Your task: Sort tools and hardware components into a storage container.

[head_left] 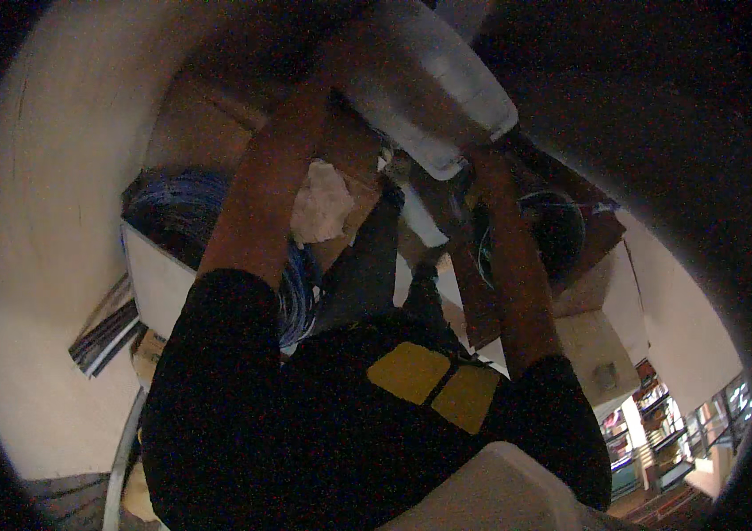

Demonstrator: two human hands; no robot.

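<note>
A whitish, cloudy plastic bin (433, 84) with rounded corners is held up at the top of the head view, tilted and a little blurred. My left hand (341, 66) is at its left end, deep in shadow, so the separate fingers do not show. At the bin's lower right corner, my right hand (482, 159) grips the edge, its fingers mostly hidden. Both forearms are raised toward the bin. Beneath it, between my arms, lies a crumpled pale piece (323, 202), paper or cloth; I cannot tell which.
Coiled blue cables (177, 199) fill a white-sided box at left. Dark flat strips (106, 327) stick out below it. Brown cardboard (195, 128) stands behind my left arm. More dark coils (557, 234) lie beyond my right arm. Lit shelves (659, 425) show at lower right.
</note>
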